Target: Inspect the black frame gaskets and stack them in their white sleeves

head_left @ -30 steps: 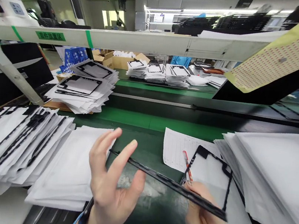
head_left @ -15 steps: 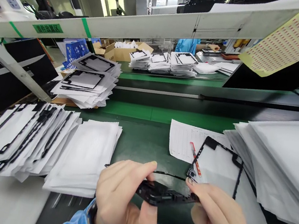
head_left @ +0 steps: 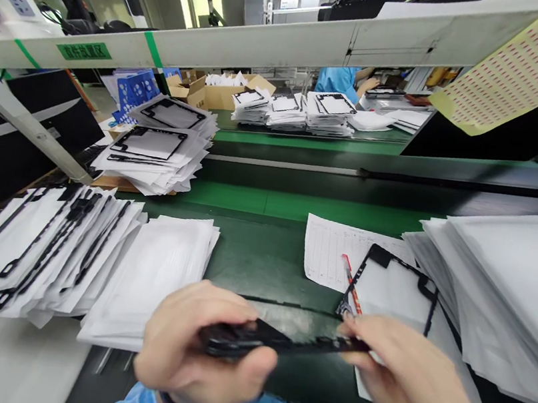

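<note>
A thin black plastic frame (head_left: 288, 344) is held up in front of me, tilted, with its opening partly visible. My left hand (head_left: 201, 346) grips its left end, the thumb below and the fingers over the top. On the opposite end, my right hand (head_left: 409, 377) pinches the edge between thumb and fingers; it is slightly blurred. Just beyond my right hand, a second black frame (head_left: 382, 253) lies on a white sheet. Beside it a red pen (head_left: 352, 285) rests on a printed paper form (head_left: 324, 253).
White foam sheets lie in a stack (head_left: 151, 278) left of centre, next to a pile of frames between sheets (head_left: 29, 246). More white sheets (head_left: 518, 292) are piled at right. A rail (head_left: 273, 40) crosses above the green bench (head_left: 251, 253). Opposite, a co-worker's blue sleeve (head_left: 337, 80) shows.
My left hand has moved left and turned, taking the frame's left end with it. My right hand has shifted slightly right. Across the bench, the co-worker's arm has moved.
</note>
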A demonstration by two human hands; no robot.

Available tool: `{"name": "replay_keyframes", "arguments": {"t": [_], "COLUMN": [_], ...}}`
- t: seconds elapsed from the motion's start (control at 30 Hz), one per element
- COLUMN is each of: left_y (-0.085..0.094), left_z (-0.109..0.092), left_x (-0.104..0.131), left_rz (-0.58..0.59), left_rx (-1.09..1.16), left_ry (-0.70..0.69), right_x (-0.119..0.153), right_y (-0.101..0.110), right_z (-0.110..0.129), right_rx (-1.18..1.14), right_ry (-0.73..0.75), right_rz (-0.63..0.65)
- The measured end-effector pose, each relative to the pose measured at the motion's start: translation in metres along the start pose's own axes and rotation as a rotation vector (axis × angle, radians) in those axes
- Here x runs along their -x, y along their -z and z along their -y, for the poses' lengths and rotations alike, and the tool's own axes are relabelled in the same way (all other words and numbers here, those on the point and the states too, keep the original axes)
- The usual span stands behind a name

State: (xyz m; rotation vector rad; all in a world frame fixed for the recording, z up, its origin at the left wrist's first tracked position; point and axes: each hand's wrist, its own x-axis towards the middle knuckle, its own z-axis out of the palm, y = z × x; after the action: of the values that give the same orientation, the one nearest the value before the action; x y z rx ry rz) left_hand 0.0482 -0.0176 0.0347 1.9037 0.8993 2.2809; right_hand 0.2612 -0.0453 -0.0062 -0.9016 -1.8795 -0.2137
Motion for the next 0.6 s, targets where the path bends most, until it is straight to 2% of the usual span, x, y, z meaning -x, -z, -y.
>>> {"name": "replay_keyframes", "arguments": {"t": [0.07,0.13,0.27,0.33,0.5,0.6], "left_y": [0.007,0.014,0.021,0.023,0.032,0.038], "left_z": [0.011,0.022,0.044,0.053,0.067,0.072], "left_x": [-0.003,-0.006,-0.011,-0.011,-0.007,-0.006], "left_rz": [-0.042,-0.074,-0.175,-0.176,-0.147,-0.093], "left_rx": [0.063,0.112,0.283,0.346,0.38,0.4], "left_ry": [0.026,0.079,0.158,0.194,0.278,0.276], "right_x": [-0.002,-0.002,-0.005,-0.007,-0.009,-0.006], "right_y": [0.005,0.009,0.014,0.014,0.013,0.012], "right_z": [-0.01,-0.016,-0.011,-0.003,0.009,0.013], "right_rx": [-0.086,-0.27,-0.588,-0.589,-0.595,-0.538], "right_ry": [-0.099,-0.157,-0.158,-0.153,-0.092,-0.092], "right_rz": [-0.03,-0.072,-0.139,-0.159,-0.119,-0.111]}}
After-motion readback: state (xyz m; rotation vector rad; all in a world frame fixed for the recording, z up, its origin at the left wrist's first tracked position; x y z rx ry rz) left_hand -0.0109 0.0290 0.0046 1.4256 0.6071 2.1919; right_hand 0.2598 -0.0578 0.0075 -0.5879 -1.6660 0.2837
